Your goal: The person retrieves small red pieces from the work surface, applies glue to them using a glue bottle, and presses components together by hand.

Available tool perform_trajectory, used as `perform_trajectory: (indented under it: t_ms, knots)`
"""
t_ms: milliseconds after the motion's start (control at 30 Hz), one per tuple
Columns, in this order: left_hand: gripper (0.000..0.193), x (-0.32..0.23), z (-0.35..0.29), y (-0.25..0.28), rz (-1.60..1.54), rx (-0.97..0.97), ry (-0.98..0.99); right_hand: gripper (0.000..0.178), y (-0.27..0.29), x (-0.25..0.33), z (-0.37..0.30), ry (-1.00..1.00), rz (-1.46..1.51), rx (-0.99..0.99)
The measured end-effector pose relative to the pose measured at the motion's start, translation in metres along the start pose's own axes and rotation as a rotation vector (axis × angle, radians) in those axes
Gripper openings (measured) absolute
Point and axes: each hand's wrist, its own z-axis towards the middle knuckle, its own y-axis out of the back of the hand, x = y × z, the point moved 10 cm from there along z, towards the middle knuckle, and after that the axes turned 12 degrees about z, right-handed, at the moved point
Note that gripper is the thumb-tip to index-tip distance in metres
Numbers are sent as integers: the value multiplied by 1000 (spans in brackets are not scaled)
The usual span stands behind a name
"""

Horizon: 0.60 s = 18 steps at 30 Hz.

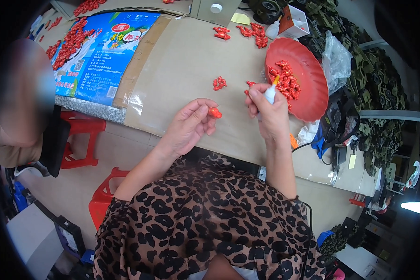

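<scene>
My left hand (187, 127) is closed, pinching a small glossy red-orange figure (214, 113) between thumb and fingers above the table. In my right hand (271, 112) is a small white squeeze bottle (269, 95) with a yellow tip pointing up and away. A bit of red shows beside the right fingertips; whether they hold it or it lies behind them I cannot tell. Between the hands, a little farther off, lies a small cluster of red pieces (219, 83). A red scalloped plate (312, 88) just beyond my right hand bears a heap of similar red pieces (284, 77).
More red pieces (255, 33) lie at the back, near a white-capped bottle (273, 30) and a small box (296, 21). A blue printed carton sheet (102, 70) covers the table's left. Red stools (81, 135) stand below; a blurred person (23, 98) is at far left.
</scene>
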Motion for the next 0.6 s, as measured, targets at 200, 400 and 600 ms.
perform_trajectory:
  t_ms: [200,400,600]
  knots:
    - [24,18,5,-24,89,7,76,12,19,-27,-36,-87,420,5]
    - [29,32,6,-33,232,11,100,13,28,-40,-55,-63,450,0]
    - [29,39,6,-33,279,5,107,10,32,-35,-62,93,226,-43]
